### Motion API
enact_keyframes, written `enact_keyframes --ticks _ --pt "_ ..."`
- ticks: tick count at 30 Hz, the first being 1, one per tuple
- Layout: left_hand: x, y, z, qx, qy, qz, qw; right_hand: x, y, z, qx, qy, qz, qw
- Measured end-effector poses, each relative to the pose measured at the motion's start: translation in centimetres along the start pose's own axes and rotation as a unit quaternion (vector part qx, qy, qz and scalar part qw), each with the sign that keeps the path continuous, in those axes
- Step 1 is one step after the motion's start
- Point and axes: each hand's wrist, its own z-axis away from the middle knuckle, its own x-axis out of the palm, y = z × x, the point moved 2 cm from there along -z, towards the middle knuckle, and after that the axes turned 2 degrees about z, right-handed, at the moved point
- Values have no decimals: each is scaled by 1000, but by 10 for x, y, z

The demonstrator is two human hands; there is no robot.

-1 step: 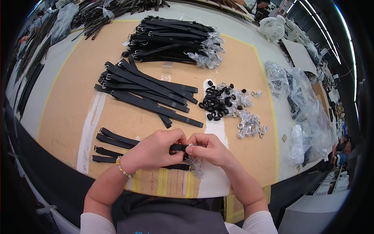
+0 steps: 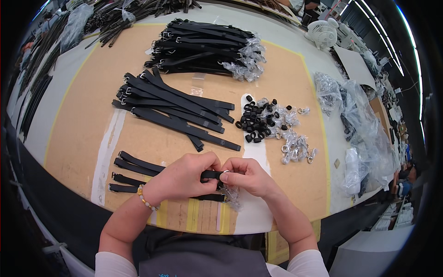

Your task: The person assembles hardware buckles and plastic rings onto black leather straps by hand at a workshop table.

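Observation:
Near the front edge of the table, my left hand pinches the end of a black strap. Its fingertips almost meet those of my right hand, which is closed on a silver metal ring at that strap end. Under my hands lie several black straps with buckles, their buckle ends pointing left. One lower strap end shows below my left hand, beside plastic-wrapped metal fittings. My fingers partly hide the joint between strap and ring.
Beyond my hands lies a loose fan of black straps, with a stacked pile of straps behind it. To the right are black loops and plastic-wrapped rings. Clear plastic bags and a white fan stand farther right.

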Motion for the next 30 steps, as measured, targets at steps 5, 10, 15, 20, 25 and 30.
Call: enact_keyframes --ticks 5,10,15,20,25,30 --pt "1 -2 0 8 -1 -3 1000 1 -1 0 -7 -17 -11 1000" --pt "1 -1 -1 16 1 -9 1000 3 0 0 -12 -8 -16 1000" --pt "3 -2 0 26 5 -22 999 4 3 0 -11 -5 -19 1000" --pt "3 -1 0 23 0 -26 999 7 3 -1 -12 3 -21 1000" --pt "2 -2 1 28 -3 -27 999 10 3 0 -18 18 -14 1000" --pt "2 0 1 20 -10 -27 999 12 -1 0 -12 4 -32 999"
